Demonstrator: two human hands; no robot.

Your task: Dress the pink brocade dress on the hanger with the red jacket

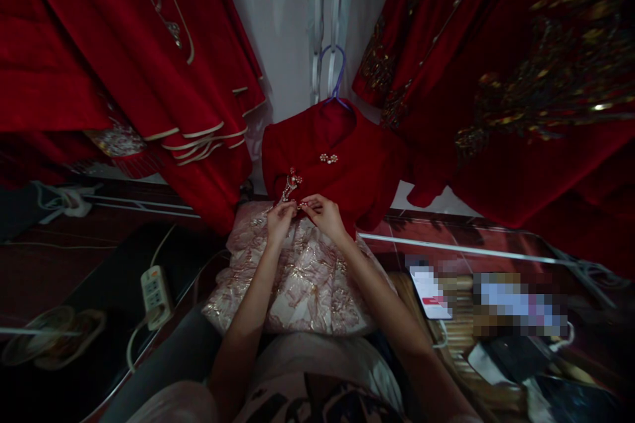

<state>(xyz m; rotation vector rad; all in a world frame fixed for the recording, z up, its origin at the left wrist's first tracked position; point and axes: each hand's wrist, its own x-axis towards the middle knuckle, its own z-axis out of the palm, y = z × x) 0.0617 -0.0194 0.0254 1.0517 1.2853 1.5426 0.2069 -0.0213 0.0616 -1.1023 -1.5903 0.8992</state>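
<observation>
In front of me a red jacket (367,165) hangs on a purple hanger (338,76), its lower part meeting a cushion with pale pink and gold patterned fabric (317,291) on my lap. A beaded ornament (292,184) with pearl-like pieces lies at the jacket's left side. My left hand (280,223) is closed in a pinch just below it. Close beside, my right hand (325,217) pinches too. Between the fingertips shows a small beaded chain (300,206); its exact ends are hidden. Higher on the jacket's front sits a beaded clasp (329,158).
Red garments with trim (188,99) hang on the left, and sequined red ones (526,79) on the right. A power strip (156,297) lies on a dark surface at left. At right, a phone (431,294) rests on a slatted wooden stool (459,337).
</observation>
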